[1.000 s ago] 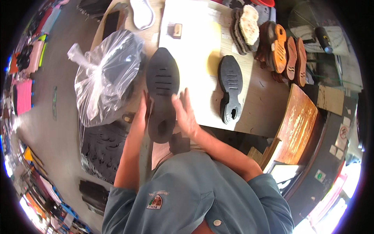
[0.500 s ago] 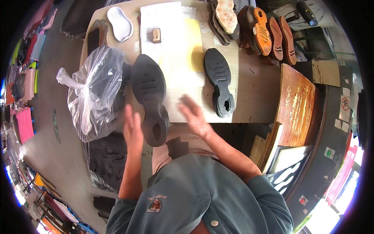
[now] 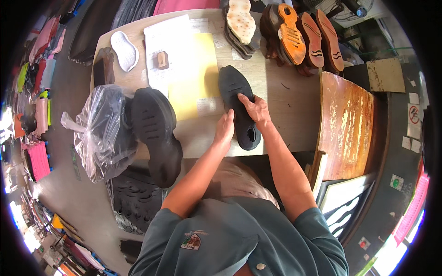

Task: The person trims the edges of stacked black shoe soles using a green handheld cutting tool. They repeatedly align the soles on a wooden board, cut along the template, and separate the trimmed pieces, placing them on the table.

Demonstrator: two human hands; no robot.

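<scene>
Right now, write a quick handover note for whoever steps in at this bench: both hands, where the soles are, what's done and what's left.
Left hand: resting against the left edge of the slim black rubber shoe sole on the wooden table.
Right hand: fingers pressed on top of that sole's middle.
Chunky black sole: lying by the table's front left edge, beside the clear plastic bag, touched by neither hand.
Done: the chunky sole is set down.
Left: the slim sole is in hand, not yet lifted off the table.
</scene>
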